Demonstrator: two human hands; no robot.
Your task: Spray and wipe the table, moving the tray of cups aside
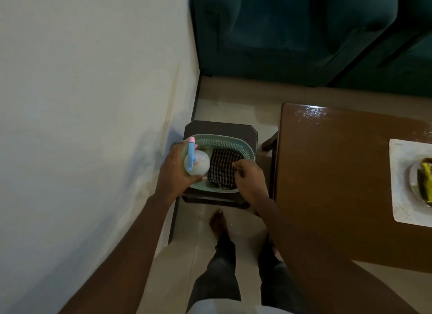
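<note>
one spray bottle (pixel 199 165) in left grip (pixel 174 172), cloth (pixel 222 171) in right grip (pixel 249 178)

The left hand (pixel 175 171) grips a white spray bottle (pixel 198 165) at the left end of a green basket (pixel 233 141) on a dark stool (pixel 222 127). The right hand (pixel 249 179) pinches the checked cloth (pixel 222 171) lying in the basket. To the right stands the brown counter (pixel 339 173), bearing a white tray (pixel 402 196).
</note>
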